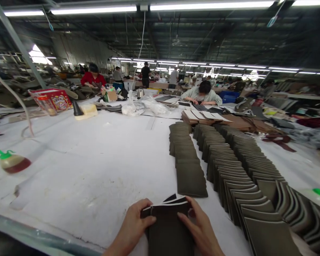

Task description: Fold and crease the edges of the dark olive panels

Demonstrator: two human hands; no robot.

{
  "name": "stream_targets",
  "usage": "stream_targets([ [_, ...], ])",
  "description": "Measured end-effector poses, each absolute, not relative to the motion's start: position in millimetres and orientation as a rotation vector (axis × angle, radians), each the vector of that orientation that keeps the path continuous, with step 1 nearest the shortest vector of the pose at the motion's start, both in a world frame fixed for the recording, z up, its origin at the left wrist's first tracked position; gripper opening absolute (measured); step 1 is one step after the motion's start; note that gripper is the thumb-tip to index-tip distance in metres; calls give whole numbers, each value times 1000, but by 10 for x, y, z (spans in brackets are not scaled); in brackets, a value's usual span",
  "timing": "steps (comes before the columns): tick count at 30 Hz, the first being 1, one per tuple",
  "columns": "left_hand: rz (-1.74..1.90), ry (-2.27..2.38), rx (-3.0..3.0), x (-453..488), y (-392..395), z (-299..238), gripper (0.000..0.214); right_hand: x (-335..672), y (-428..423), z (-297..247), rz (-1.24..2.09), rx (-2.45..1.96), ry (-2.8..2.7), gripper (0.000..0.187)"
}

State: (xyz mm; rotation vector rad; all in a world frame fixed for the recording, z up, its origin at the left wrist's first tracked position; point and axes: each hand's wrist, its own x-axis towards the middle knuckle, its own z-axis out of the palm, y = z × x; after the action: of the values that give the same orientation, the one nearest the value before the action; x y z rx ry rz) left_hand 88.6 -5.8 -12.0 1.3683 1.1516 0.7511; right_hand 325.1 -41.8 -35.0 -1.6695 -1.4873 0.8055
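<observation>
Between my two hands are several dark olive-brown flat panels (170, 231) with pale edges, fanned slightly apart at the top. My left hand (134, 224) pinches their left side, thumb on the front face. On the right side my right hand (200, 227) grips them in the same way, its thumb also on the front. The panels' lower part runs out of the picture. Just beyond my hands lies a short overlapping row of similar panels (190, 174). Longer rows of upright, leaning panels (237, 185) stretch along the right.
White tabletop (96, 170) spreads ahead and left. On it stand a green-capped squeeze bottle (14, 163), a red bag (54, 99), a black cone (77, 108) and clear plastic bags (144, 105). Brown stacks (202, 117) sit behind the rows. A co-worker (202, 94) works across the table.
</observation>
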Motion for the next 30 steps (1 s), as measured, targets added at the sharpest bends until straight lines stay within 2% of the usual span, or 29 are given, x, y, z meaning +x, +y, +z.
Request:
stream_targets([
  [9, 800, 895, 1164, 931, -217, -149, 39, 3218, -554, -270, 856, -1402, -1564, 24],
  [12, 790, 985, 1134, 983, -232, -199, 45, 3163, -530, -234, 881, -1383, -1605, 25],
  [17, 763, 1060, 1197, 992, -189, -205, 43, 3120, -471, -218, 902, -1414, -1611, 27],
  [21, 807, 1068, 1192, 1002, -169, -222, 40, 3125, -458, -279, 794, -1433, -1545, 21],
  [24, 855, 1114, 1210, 1030, -170, -232, 40, 3131, -467, -353, 750, -1493, -1436, 24],
  [30, 831, 1117, 1215, 1001, -155, -250, 36, 3095, -466, -354, 854, -1485, -1354, 27],
])
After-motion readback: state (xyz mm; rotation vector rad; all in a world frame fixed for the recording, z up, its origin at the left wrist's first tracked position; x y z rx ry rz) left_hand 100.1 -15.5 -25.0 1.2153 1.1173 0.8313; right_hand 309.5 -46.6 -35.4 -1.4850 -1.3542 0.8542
